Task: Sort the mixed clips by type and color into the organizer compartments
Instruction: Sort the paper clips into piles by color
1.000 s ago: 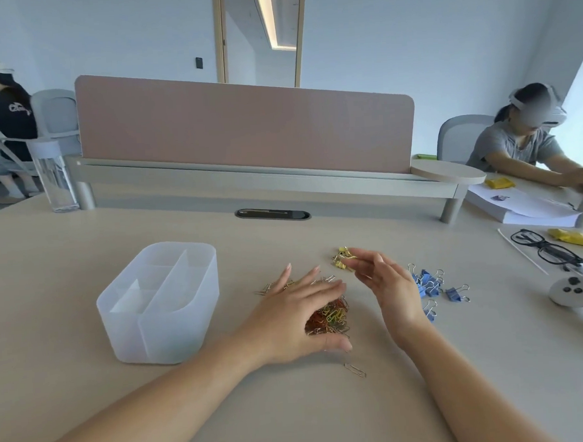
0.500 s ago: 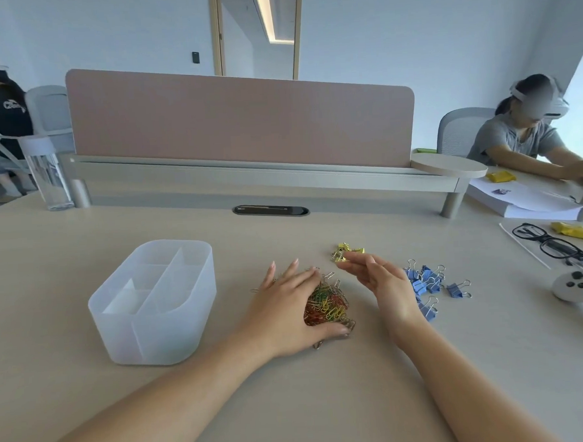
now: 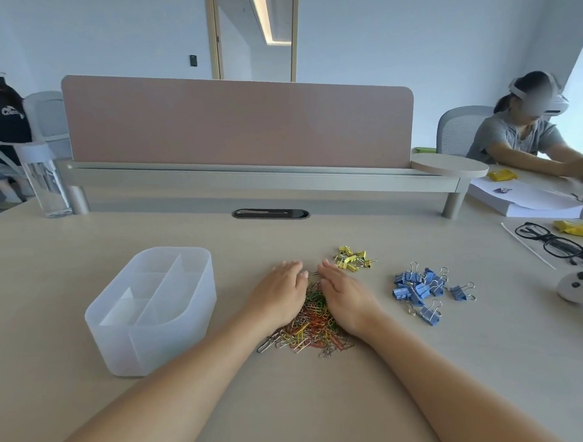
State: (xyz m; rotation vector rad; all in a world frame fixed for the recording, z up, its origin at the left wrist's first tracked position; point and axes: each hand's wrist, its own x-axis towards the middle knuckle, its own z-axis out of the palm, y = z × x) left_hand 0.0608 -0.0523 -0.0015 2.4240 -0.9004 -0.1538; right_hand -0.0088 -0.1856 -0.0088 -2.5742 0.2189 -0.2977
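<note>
A heap of mixed-colour paper clips lies on the desk in front of me. My left hand and my right hand lie palm-down on either side of the heap, fingers together, cupping it between them. Small yellow binder clips form a cluster just beyond my right fingertips. Blue binder clips are grouped further right. The translucent white organizer with several compartments stands to the left; I see nothing in it.
A pink divider panel on a grey shelf closes the back of the desk. A water bottle stands far left. Black glasses, a white controller and a paper stack lie right. Two seated people work nearby.
My right hand left the yellow binder clips and came down beside the paper clip heap. Both hands now press the heap together from either side.
</note>
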